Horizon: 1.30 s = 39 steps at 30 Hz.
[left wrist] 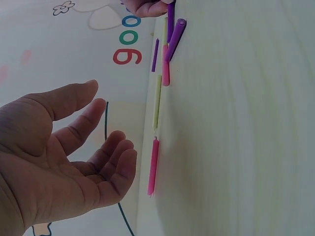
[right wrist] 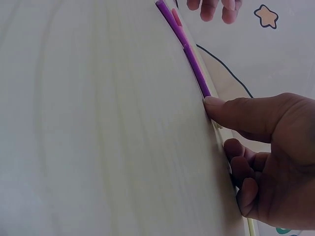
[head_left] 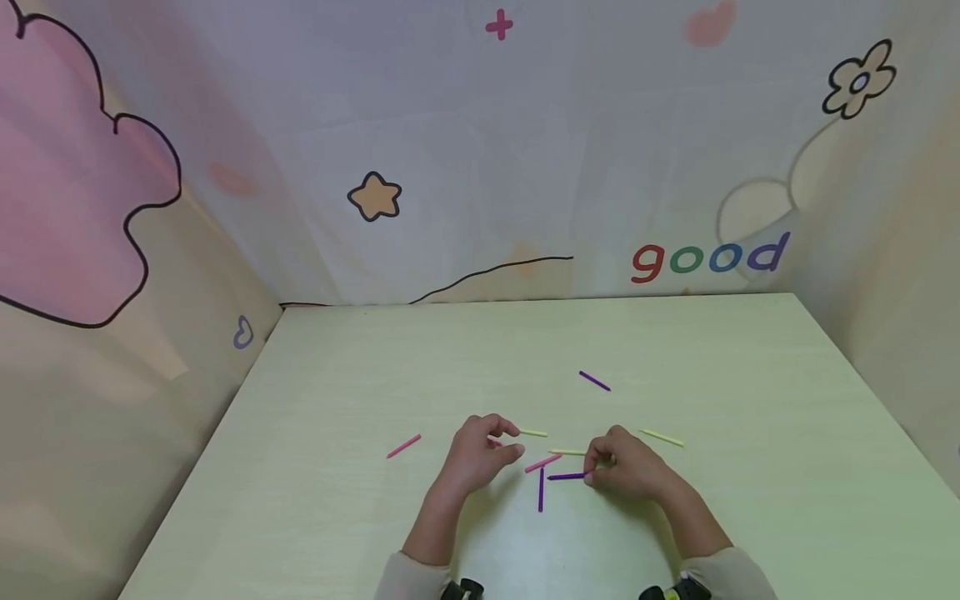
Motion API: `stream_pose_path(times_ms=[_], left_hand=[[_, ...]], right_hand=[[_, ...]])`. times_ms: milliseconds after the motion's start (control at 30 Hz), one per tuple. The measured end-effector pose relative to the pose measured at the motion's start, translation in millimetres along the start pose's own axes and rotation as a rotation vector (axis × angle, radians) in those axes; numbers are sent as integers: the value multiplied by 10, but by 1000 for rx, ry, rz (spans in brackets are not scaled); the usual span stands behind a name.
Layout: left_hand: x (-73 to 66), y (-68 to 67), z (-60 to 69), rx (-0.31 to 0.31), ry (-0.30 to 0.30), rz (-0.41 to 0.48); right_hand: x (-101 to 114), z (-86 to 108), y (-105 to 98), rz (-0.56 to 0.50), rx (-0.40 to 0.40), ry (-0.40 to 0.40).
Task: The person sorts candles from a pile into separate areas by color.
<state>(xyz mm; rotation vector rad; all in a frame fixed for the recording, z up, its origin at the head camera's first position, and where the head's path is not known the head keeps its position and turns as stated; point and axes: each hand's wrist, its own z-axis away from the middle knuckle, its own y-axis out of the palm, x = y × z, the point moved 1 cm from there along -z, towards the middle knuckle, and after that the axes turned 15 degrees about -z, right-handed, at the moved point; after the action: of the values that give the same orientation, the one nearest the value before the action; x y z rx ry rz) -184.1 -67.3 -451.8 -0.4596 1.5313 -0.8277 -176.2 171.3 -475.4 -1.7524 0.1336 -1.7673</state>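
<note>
My right hand [head_left: 626,465] pinches the right end of a purple stick [head_left: 566,477] lying level on the table; in the right wrist view the thumb covers that end. Another purple stick [head_left: 541,490] points toward me, its far end by a slanted pink stick [head_left: 543,463]. Beyond them lies a yellow stick [head_left: 567,452], partly behind my right fingers. My left hand [head_left: 483,452] hovers with loosely bent fingers and nothing held. Near its fingertips are a yellow stick [head_left: 533,433] and a pink stick [left wrist: 153,167], mostly hidden by that hand in the head view.
A loose pink stick [head_left: 403,446] lies to the left, a purple stick [head_left: 595,381] farther back and a yellow stick [head_left: 662,437] beyond my right hand. The pale table [head_left: 337,358] ends against a printed cloth backdrop [head_left: 450,125].
</note>
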Motion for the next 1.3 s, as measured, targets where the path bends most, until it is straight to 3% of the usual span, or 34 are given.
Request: stream_pose_path(times_ms=[467,767,1300], left_hand=[[23,132,-97,23,-6,-63],[73,133,-162,9,-31,-68],[178,114,-297,90,-101,-88]], right_hand=[[-6,5,3,-8,-2,-6],[-15,-12,5,2,-10,34],[-50,-21,7,6,-6,9]])
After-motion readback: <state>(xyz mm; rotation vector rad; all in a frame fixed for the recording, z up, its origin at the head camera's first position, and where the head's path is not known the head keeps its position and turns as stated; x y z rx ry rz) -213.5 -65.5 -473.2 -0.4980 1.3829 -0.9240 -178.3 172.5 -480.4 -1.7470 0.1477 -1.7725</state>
